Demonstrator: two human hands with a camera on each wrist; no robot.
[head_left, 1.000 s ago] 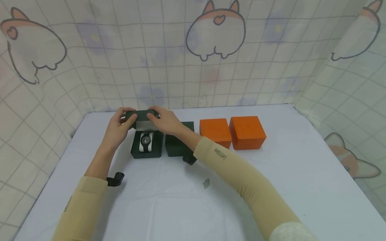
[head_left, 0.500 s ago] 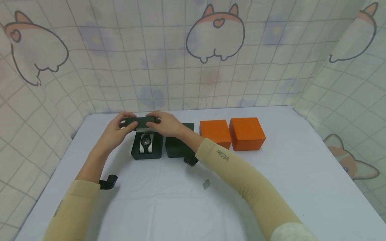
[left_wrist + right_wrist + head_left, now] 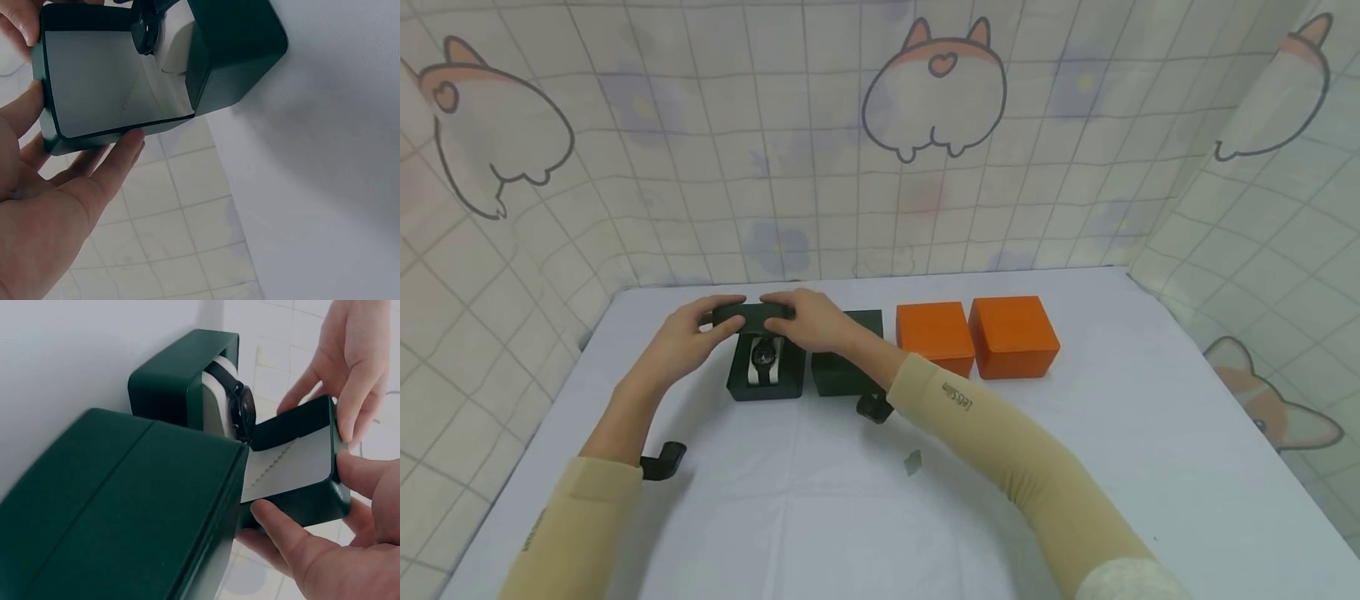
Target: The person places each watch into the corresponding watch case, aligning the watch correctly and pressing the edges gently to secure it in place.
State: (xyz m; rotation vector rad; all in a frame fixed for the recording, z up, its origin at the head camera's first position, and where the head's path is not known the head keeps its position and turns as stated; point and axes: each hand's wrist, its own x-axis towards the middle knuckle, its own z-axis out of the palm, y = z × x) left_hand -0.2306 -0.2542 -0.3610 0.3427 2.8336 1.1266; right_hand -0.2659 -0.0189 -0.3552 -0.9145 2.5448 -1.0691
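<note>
A dark green watch box stands with its lid raised and tilted over the rear of its base. Inside the base, a black wristwatch sits round a white cushion. My left hand holds the lid's left end between thumb and fingers. At the right end my right hand pinches the lid the same way. From the left wrist view, the lid's pale lining faces the camera, with the left fingers along its edge. Part of the watch is cut off there.
A second green box, its lid down, stands just right of the watch box, partly behind my right forearm. Two orange boxes stand farther right. A small grey-green scrap lies on the white cloth.
Both hands have tipped the lid downward and toward me, so less of its pale inside shows in the head view. My left forearm has swung outward to the left.
</note>
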